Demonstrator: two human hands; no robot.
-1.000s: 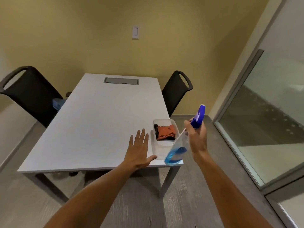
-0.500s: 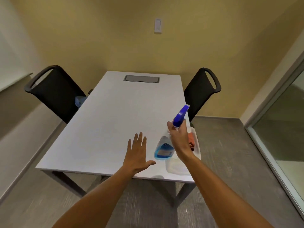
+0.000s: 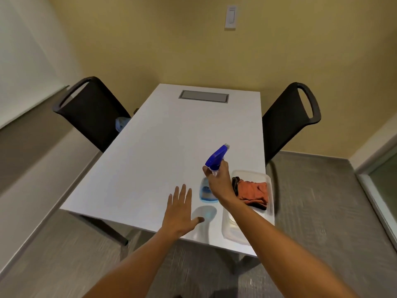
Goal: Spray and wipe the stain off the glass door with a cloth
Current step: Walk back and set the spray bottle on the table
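My right hand [image 3: 219, 181] grips the neck of a clear spray bottle [image 3: 211, 168] with a blue trigger head and blue liquid, holding it just above the white table [image 3: 163, 151] near its front right corner. An orange cloth [image 3: 253, 191] lies folded with a dark one in a clear plastic tray [image 3: 268, 214] to the right of the bottle. My left hand [image 3: 179, 208] hovers flat over the table edge, fingers spread and empty. Only a sliver of the glass door [image 3: 384, 190] shows at the far right edge.
Two black chairs flank the table, the left chair [image 3: 90, 112] and the right chair [image 3: 290, 119]. A grey cable hatch [image 3: 204, 96] is set into the table's far end. A wall switch [image 3: 231, 17] sits on the yellow wall. Grey floor surrounds the table.
The view has swung left, away from the glass door. My right hand has carried the spray bottle left over the table and lowered it close to the surface. My left hand has barely moved.
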